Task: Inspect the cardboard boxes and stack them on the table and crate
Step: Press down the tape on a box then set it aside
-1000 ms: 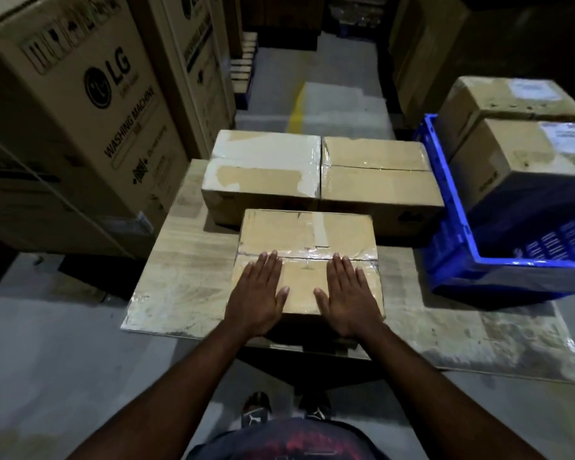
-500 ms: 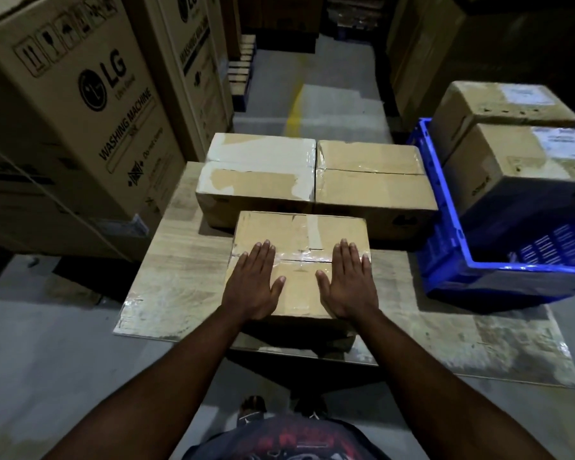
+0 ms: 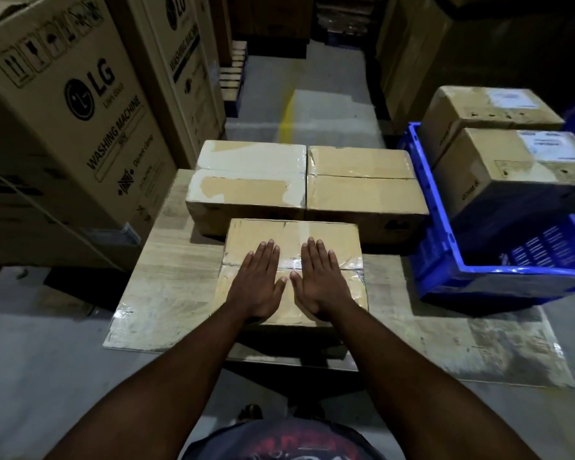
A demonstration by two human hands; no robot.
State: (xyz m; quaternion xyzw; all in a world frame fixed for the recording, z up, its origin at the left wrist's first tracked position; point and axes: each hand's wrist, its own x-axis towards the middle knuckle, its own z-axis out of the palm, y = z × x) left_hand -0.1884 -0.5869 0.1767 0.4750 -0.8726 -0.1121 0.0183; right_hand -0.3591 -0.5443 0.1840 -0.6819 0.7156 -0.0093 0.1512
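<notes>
Warehouse aisle, wooden bench: my left hand and right hand lie flat, fingers straight, atop centre-frame taped box.

Brown boxes, blue crate

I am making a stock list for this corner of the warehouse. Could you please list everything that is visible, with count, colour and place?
near box: 1, brown, taped, front middle of the table
back boxes: 2, side by side behind it; left one white-patched, right one brown
table: 1, pale wood
crate: 1, blue, at the table's right
labelled boxes: 2, brown, white labels; near one in the crate, far one behind it
washing machine cartons: 2, brown, tall, on the left
floor line: 1, yellow, ahead
left grip: 1, bare hand, flat on the near box
right grip: 1, bare hand, flat on the near box
</notes>
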